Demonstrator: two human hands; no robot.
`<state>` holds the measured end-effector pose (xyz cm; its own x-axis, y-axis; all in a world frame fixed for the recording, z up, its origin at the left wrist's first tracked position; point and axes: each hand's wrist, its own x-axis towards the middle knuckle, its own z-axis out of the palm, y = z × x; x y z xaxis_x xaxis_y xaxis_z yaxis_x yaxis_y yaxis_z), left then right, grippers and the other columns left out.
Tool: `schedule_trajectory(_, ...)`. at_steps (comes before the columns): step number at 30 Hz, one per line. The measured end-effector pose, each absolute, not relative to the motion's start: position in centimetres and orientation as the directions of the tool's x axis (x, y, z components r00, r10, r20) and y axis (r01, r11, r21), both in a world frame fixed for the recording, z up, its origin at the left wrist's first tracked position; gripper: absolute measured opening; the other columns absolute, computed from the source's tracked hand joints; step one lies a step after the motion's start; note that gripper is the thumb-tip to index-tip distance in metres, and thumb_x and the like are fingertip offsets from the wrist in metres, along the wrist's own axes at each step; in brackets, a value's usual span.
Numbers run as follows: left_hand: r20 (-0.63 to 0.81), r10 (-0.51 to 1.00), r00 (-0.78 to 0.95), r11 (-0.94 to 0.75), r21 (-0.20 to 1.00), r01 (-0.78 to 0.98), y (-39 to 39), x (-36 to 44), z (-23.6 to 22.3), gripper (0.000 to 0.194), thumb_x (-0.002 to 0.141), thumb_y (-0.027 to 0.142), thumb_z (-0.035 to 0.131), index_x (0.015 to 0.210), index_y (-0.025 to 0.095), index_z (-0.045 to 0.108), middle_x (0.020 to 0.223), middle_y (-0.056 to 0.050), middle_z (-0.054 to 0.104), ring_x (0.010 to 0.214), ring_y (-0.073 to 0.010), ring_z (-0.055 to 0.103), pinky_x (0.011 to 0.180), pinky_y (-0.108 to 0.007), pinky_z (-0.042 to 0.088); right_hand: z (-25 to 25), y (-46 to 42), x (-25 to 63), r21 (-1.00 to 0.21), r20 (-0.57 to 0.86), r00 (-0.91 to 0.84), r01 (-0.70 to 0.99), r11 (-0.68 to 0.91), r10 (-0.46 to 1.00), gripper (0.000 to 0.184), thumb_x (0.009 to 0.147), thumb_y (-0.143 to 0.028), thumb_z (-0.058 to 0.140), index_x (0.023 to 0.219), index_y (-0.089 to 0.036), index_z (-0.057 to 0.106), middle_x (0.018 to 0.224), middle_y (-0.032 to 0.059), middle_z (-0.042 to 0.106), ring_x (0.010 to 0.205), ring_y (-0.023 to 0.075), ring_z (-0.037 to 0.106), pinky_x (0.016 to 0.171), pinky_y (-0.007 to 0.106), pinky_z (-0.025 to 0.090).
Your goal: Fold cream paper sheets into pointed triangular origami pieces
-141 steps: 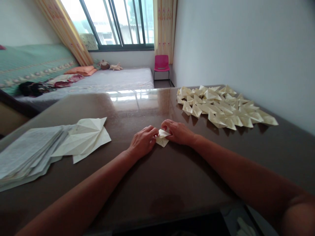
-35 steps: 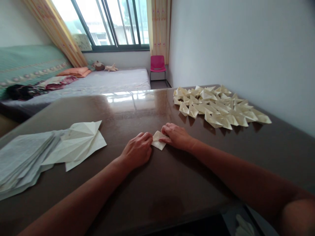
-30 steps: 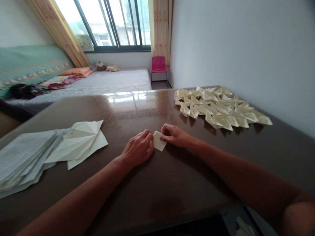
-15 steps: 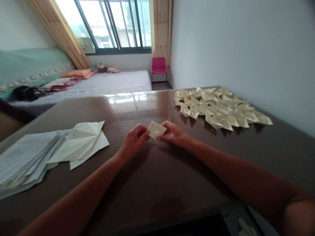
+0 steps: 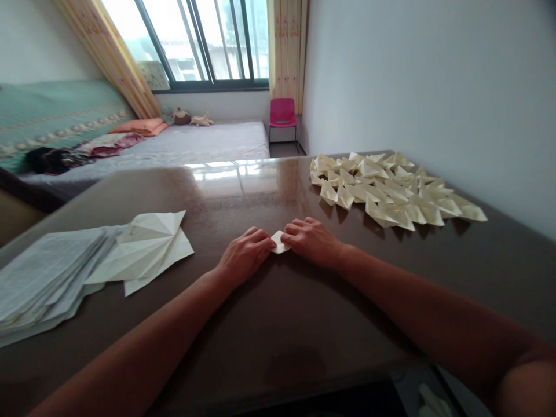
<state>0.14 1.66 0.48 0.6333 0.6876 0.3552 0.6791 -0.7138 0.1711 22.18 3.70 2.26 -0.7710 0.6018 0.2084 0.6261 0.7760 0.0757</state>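
A small piece of folded cream paper (image 5: 280, 243) lies on the brown table between my two hands. My left hand (image 5: 247, 250) is closed, its fingertips pressing on the paper's left side. From the right, my right hand (image 5: 313, 240) grips the opposite side with curled fingers. Both hands cover much of the paper, so only its middle shows. Off to the left are creased cream sheets (image 5: 145, 246), partly overlapping a stack of paper (image 5: 47, 266). Many folded paper pieces (image 5: 391, 191) with pointed tips stand in rows at the back right.
The glossy brown table (image 5: 243, 347) reaches toward a bed (image 5: 217, 139) under a window. A pink chair (image 5: 283, 113) stands beyond the table's far edge. White wall (image 5: 412, 75) runs along the right side. Pale objects (image 5: 434, 399) lie below the table's front edge.
The folded paper has gone from tilted up in my fingers to flat and low on the table. Both hands have turned palms down and now cover more of it.
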Motion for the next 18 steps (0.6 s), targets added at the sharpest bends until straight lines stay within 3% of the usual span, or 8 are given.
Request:
schedule_trajectory(6, 0.287, 0.7, 0.654, -0.714, 0.265, 0.648, 2.1, -0.4, 0.7, 0.029, 0.095, 0.031, 0.042, 0.1, 0.022, 0.069, 0.096, -0.004, 0.066, 0.088, -0.0166, 0.056, 0.081, -0.028, 0.046, 2.6, 5.0, 24.1, -0.183, 0.153, -0.807, 0.545, 0.818, 0.571, 0.025, 0.093, -0.036, 0.049, 0.094, -0.024, 0.071, 0.094, 0.0043, 0.065, 0.087, 0.0155, 0.056, 0.074, 0.026, 0.036)
schedule_trajectory(13, 0.242, 0.796, 0.555, -0.605, 0.376, 0.702, 2.7, -0.1, 0.1, 0.032, 0.096, 0.033, 0.039, 0.097, 0.02, 0.068, 0.094, -0.005, 0.066, 0.09, -0.0175, 0.058, 0.083, -0.029, 0.046, 1.1, 5.6, 23.5, -0.518, 0.174, -0.693, 0.539, 0.664, 0.699, 0.019, 0.088, -0.032, 0.058, 0.085, -0.018, 0.069, 0.085, 0.0033, 0.065, 0.078, 0.0134, 0.058, 0.069, 0.022, 0.038)
schedule_trajectory(16, 0.216, 0.862, 0.459, -0.507, 0.42, 0.753, 3.1, 0.4, -0.3, 0.032, 0.096, 0.034, 0.039, 0.106, 0.021, 0.066, 0.098, -0.004, 0.067, 0.093, -0.0183, 0.059, 0.085, -0.03, 0.046, 0.6, 5.6, 22.9, -0.579, 0.115, -0.624, 0.59, 0.563, 0.773, 0.017, 0.09, -0.026, 0.053, 0.092, -0.018, 0.068, 0.084, 0.0032, 0.068, 0.076, 0.0137, 0.06, 0.068, 0.023, 0.039)
schedule_trajectory(18, 0.197, 0.889, 0.413, -0.457, 0.425, 0.782, 3.2, 0.7, -0.4, 0.032, 0.095, 0.034, 0.039, 0.112, 0.022, 0.064, 0.104, -0.005, 0.067, 0.097, -0.0191, 0.06, 0.087, -0.031, 0.046, 0.5, 5.4, 22.6, -0.556, 0.087, -0.564, 0.657, 0.51, 0.821, 0.016, 0.089, -0.025, 0.052, 0.098, -0.019, 0.064, 0.087, 0.0036, 0.069, 0.079, 0.0151, 0.061, 0.069, 0.023, 0.039)
